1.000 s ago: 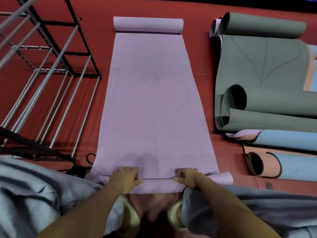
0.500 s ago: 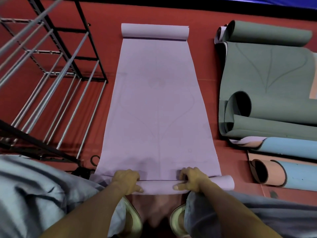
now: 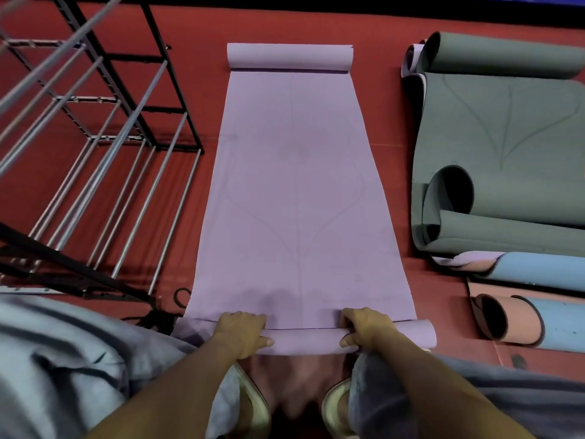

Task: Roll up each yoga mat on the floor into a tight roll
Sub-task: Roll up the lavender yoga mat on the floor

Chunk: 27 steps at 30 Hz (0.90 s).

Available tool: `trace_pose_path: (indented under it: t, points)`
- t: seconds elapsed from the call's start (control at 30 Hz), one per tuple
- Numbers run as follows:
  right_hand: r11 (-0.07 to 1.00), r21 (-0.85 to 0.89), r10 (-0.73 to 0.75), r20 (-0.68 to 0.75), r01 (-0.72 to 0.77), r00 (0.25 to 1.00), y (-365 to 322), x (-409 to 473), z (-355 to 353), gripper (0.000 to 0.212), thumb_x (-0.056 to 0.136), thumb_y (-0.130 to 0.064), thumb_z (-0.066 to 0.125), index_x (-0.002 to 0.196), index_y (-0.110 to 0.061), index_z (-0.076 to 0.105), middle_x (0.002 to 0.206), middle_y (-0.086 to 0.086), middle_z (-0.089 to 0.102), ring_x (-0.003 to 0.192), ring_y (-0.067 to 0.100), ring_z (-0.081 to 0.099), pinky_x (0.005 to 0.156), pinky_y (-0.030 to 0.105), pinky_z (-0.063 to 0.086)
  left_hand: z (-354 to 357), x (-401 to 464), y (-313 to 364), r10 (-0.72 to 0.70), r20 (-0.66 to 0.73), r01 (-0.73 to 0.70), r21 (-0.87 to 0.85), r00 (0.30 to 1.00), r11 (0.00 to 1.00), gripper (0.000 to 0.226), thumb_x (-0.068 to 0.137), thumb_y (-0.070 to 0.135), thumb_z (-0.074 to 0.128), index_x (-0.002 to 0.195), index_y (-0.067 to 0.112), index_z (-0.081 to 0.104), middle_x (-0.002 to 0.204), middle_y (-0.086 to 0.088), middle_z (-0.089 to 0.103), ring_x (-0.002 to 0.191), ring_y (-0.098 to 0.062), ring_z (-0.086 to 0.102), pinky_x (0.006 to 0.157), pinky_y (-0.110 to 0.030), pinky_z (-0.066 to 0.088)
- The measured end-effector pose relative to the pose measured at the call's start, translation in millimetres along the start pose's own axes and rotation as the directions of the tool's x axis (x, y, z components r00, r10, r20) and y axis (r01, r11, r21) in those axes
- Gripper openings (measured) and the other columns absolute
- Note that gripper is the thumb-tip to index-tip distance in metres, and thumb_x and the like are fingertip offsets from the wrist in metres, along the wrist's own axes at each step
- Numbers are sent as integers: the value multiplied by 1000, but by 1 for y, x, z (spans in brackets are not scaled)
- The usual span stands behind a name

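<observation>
Left hand (image 3: 242, 331) and right hand (image 3: 364, 327) grip the lilac mat's (image 3: 300, 191) thin near roll, far end curled

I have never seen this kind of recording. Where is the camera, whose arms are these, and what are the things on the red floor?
The camera sits on a person's head and looks down, so the two bare arms at the bottom are that person's own. The left hand and the right hand both grip the small rolled near end of a long lilac yoga mat, which lies flat on the red floor; its far end curls up too. To the left stands a black metal rack with silver bars. To the right lie loosely rolled grey-green mats and blue mats with salmon-pink undersides. No machine is here, only hands.
</observation>
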State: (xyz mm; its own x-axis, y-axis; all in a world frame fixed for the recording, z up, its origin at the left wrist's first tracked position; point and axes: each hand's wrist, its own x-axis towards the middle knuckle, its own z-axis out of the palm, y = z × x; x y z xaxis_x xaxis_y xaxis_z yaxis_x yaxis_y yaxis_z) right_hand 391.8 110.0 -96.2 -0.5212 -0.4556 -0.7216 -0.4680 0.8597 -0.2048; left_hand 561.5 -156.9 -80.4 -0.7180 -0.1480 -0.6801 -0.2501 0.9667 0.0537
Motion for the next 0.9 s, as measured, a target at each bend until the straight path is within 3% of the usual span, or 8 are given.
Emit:
trace_pose_path:
  t: [0.13, 0.27, 0.43, 0.6, 0.7, 0.83, 0.9]
  points:
    - [1000, -4, -4, -12, 4, 1000, -2, 2, 1, 40, 85, -45, 77, 120, -32, 62, 124, -4, 62, 118, 22, 56, 90, 34, 43, 1, 2, -1, -7, -5, 7, 121, 1000, 993, 80, 77, 85, 56, 138, 33, 58, 137, -4, 51, 128, -28, 43, 103, -46, 36]
    - [989, -149, -35, -79, 23, 996, -7, 1, -2, 42, 85, -49, 73, 125, -39, 66, 127, 0, 50, 124, 27, 41, 100, 39, 40, -6, 9, 1, -25, 19, 23, 105, 1000, 994, 63, 85, 70, 66, 136, 33, 61, 137, -1, 54, 129, -25, 47, 99, -42, 38]
    - [997, -66, -44, -56, 40, 997, -2, -2, -1, 42, 88, -52, 65, 128, -40, 66, 130, -1, 52, 123, 27, 44, 102, 40, 45, -13, 13, 3, -68, 20, 68, 18, 997, 998, 63, 87, 63, 70, 135, 28, 49, 132, 1, 63, 123, -25, 58, 93, -37, 40]
    - [995, -83, -61, -91, 53, 994, -3, -3, 4, 74, 71, -59, 78, 135, -32, 52, 134, -6, 52, 124, 25, 42, 98, 40, 46, -20, 18, 5, -98, 54, 98, 4, 994, 995, 56, 94, 59, 65, 135, 24, 52, 131, -3, 64, 120, -27, 62, 94, -36, 46]
    - [993, -115, -53, -127, 39, 990, -4, 1, 5, 62, 76, -45, 82, 128, -30, 53, 132, -5, 55, 124, 23, 43, 96, 39, 43, -16, 22, 1, -115, 67, 118, -50, 991, 992, 51, 95, 56, 63, 136, 27, 57, 134, -1, 63, 124, -26, 59, 99, -37, 44]
    - [970, -239, -77, -152, 39, 985, -8, 7, 0, 56, 81, -46, 78, 132, -32, 61, 133, -1, 47, 126, 26, 41, 101, 39, 40, -13, 26, -1, -110, 24, 109, 36, 994, 993, 48, 96, 59, 58, 136, 32, 62, 139, -3, 49, 130, -28, 42, 102, -45, 37]
    - [970, -242, -76, -152, 37, 986, -9, 8, -1, 51, 83, -45, 77, 131, -31, 64, 130, 0, 48, 125, 26, 42, 99, 39, 42, -14, 28, -1, -86, 17, 85, 45, 996, 995, 48, 97, 57, 58, 134, 28, 64, 136, -3, 53, 127, -27, 45, 99, -44, 39]
